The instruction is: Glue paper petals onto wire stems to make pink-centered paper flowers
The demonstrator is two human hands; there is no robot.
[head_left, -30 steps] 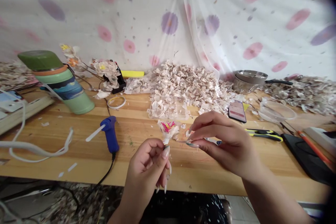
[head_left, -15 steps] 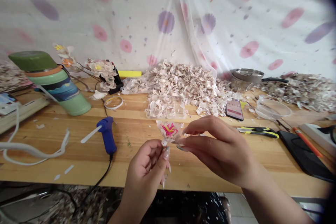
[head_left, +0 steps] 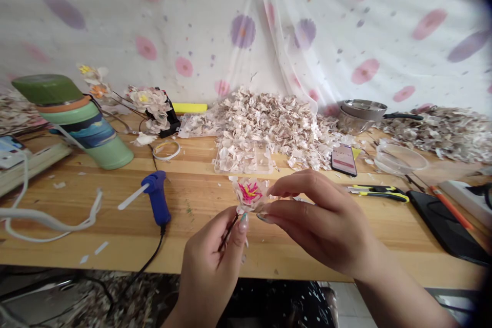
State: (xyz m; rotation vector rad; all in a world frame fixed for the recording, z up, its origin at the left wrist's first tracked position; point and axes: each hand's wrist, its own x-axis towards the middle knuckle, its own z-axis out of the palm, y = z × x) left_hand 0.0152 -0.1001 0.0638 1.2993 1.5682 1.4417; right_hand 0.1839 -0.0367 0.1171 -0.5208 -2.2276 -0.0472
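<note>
A handmade flower (head_left: 249, 192) with pale petals and a pink and yellow centre is above the table's front half, its face tilted up. My left hand (head_left: 213, 251) is closed round its thin dark stem (head_left: 228, 233), thumb and fingertips just below the petals. At the flower's right side is my right hand (head_left: 319, 215), thumb and fingers pinched at the edge of a pale petal. The fingertips partly cover that petal, so how it joins the flower cannot be made out. Behind the flower lies a clear compartment box (head_left: 265, 159) holding loose petals.
A heap of dried petals (head_left: 269, 118) fills the back. Left are a blue glue gun (head_left: 157, 200) with a white glue stick and a green bottle (head_left: 86, 125). Right lie a phone (head_left: 343, 159), a yellow-black utility knife (head_left: 378, 192), a clear dish (head_left: 400, 160) and a black tablet-like slab (head_left: 448, 225).
The flower has turned slightly and shifted a little right in my left hand, showing more of its dark stem. My left fingers have shifted round the stem; my right hand stays at the petal edge.
</note>
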